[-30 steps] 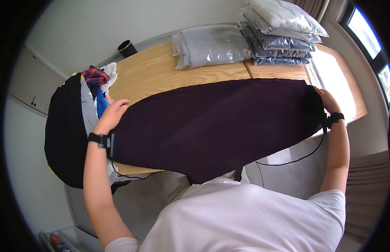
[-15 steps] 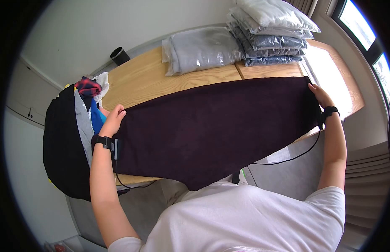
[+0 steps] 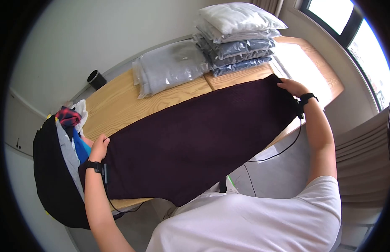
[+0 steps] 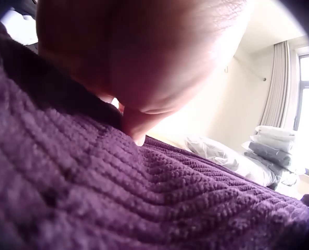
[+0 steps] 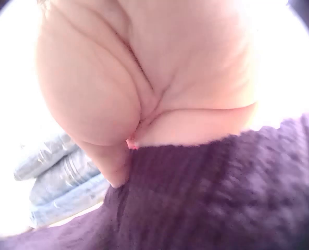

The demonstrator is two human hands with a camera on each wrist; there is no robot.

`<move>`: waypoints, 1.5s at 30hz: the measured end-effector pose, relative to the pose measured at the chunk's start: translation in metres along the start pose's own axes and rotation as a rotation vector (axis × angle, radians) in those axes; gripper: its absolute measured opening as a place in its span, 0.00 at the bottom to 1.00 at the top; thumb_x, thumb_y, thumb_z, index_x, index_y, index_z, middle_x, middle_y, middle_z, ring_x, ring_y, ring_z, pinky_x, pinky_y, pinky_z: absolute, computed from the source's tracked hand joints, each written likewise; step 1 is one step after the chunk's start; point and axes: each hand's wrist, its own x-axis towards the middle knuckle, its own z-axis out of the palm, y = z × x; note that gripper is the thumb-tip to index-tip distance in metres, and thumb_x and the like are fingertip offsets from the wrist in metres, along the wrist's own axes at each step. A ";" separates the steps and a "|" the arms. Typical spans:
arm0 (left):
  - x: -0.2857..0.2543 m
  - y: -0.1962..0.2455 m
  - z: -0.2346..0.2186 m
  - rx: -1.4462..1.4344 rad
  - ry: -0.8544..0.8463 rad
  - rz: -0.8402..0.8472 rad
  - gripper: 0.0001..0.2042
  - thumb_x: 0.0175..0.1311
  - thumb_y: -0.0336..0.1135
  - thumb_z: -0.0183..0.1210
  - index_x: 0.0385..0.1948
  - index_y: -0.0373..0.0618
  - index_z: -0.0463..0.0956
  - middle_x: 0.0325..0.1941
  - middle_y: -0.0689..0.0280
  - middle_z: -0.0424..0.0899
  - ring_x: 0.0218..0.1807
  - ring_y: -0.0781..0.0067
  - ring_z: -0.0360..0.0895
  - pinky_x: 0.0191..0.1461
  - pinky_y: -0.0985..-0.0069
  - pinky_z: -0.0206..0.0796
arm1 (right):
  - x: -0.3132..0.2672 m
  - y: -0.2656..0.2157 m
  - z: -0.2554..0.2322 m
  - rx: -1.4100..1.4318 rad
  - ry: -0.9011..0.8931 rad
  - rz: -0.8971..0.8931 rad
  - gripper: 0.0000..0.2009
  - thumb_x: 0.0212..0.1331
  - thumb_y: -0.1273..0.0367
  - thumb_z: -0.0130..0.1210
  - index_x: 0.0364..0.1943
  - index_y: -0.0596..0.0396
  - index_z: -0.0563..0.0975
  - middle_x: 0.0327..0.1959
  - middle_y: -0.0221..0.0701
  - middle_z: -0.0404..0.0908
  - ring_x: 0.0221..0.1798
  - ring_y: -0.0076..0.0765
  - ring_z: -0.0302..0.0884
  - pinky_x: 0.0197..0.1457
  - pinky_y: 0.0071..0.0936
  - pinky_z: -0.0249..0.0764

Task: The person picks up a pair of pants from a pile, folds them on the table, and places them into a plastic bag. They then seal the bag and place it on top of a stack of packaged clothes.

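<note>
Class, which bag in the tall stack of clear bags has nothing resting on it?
The puffy white bag at the top; each other one in the stack lies beneath another bag.

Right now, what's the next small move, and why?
Probably ease the cloth forward a little. The left hand and right hand grip it at opposite ends, its near side hangs past the edge of the table, and bare wood shows between it and the grey bag.
</note>
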 end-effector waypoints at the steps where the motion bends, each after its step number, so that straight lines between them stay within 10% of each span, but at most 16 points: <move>1: -0.002 0.009 -0.004 0.035 -0.009 -0.042 0.10 0.67 0.39 0.52 0.35 0.41 0.69 0.32 0.49 0.78 0.39 0.44 0.76 0.42 0.59 0.65 | 0.008 0.008 0.003 -0.068 0.017 -0.038 0.24 0.68 0.54 0.44 0.61 0.55 0.68 0.55 0.39 0.76 0.58 0.37 0.72 0.62 0.33 0.65; 7: 0.002 0.021 -0.011 0.125 -0.037 -0.108 0.10 0.67 0.38 0.52 0.35 0.39 0.68 0.33 0.47 0.78 0.40 0.44 0.76 0.44 0.59 0.64 | 0.051 0.038 0.016 -0.025 0.012 -0.027 0.25 0.69 0.54 0.43 0.63 0.54 0.66 0.58 0.40 0.74 0.61 0.39 0.70 0.66 0.32 0.61; 16: 0.005 0.008 -0.004 0.049 -0.013 -0.118 0.10 0.66 0.37 0.54 0.33 0.39 0.68 0.30 0.49 0.77 0.37 0.47 0.75 0.43 0.61 0.64 | 0.024 0.039 0.002 0.440 -0.112 0.260 0.19 0.63 0.56 0.54 0.47 0.56 0.77 0.34 0.29 0.80 0.30 0.26 0.74 0.29 0.28 0.68; 22: 0.015 -0.006 0.000 0.140 -0.054 -0.087 0.10 0.65 0.37 0.55 0.34 0.40 0.68 0.30 0.49 0.77 0.36 0.50 0.76 0.43 0.61 0.64 | 0.006 0.053 0.027 0.387 0.106 -0.017 0.27 0.58 0.52 0.59 0.51 0.62 0.75 0.45 0.41 0.82 0.48 0.38 0.78 0.54 0.33 0.71; 24: 0.011 -0.023 -0.006 0.090 0.080 0.061 0.11 0.66 0.38 0.56 0.34 0.40 0.67 0.27 0.58 0.77 0.34 0.59 0.74 0.44 0.66 0.65 | 0.011 0.048 0.033 -0.089 0.317 -0.059 0.30 0.58 0.48 0.56 0.52 0.63 0.75 0.49 0.49 0.79 0.53 0.48 0.77 0.56 0.37 0.71; 26: -0.010 0.004 -0.049 -0.358 -0.013 -0.294 0.14 0.65 0.41 0.56 0.40 0.39 0.68 0.34 0.56 0.79 0.42 0.57 0.75 0.50 0.65 0.66 | 0.009 0.048 0.033 -0.318 0.263 0.130 0.33 0.59 0.44 0.52 0.46 0.66 0.77 0.46 0.53 0.80 0.52 0.56 0.77 0.54 0.40 0.72; 28: -0.045 -0.026 -0.066 -0.225 0.216 -0.146 0.18 0.65 0.43 0.56 0.47 0.38 0.69 0.45 0.49 0.78 0.50 0.50 0.75 0.55 0.64 0.65 | 0.024 0.099 0.041 -0.289 0.272 -0.019 0.37 0.59 0.41 0.48 0.36 0.74 0.78 0.32 0.55 0.82 0.44 0.55 0.81 0.45 0.42 0.75; 30: -0.091 -0.018 -0.087 0.059 0.190 -0.394 0.24 0.65 0.48 0.55 0.53 0.38 0.68 0.55 0.45 0.74 0.58 0.47 0.71 0.60 0.63 0.63 | -0.005 0.069 0.036 -0.181 0.168 0.232 0.38 0.60 0.41 0.47 0.44 0.73 0.75 0.34 0.45 0.81 0.34 0.44 0.81 0.23 0.33 0.77; 36: -0.167 -0.002 -0.077 0.046 0.194 -0.660 0.37 0.60 0.60 0.54 0.57 0.29 0.66 0.58 0.39 0.71 0.62 0.44 0.68 0.64 0.62 0.61 | -0.004 0.086 0.039 0.454 0.083 0.258 0.31 0.61 0.44 0.50 0.45 0.63 0.77 0.31 0.32 0.82 0.26 0.28 0.80 0.25 0.25 0.76; 42: -0.160 -0.020 -0.049 -0.089 0.220 -0.799 0.44 0.54 0.66 0.55 0.55 0.24 0.65 0.55 0.36 0.73 0.60 0.42 0.70 0.62 0.61 0.62 | -0.016 0.057 0.052 0.091 0.295 0.275 0.32 0.62 0.44 0.48 0.45 0.65 0.77 0.24 0.29 0.75 0.17 0.26 0.68 0.15 0.24 0.65; 45: -0.153 -0.025 -0.043 -0.098 0.239 -0.782 0.43 0.54 0.65 0.56 0.53 0.23 0.66 0.53 0.35 0.74 0.58 0.41 0.72 0.61 0.61 0.63 | -0.005 0.088 0.059 0.116 0.395 0.158 0.32 0.62 0.44 0.49 0.39 0.68 0.75 0.24 0.33 0.71 0.27 0.31 0.68 0.29 0.31 0.68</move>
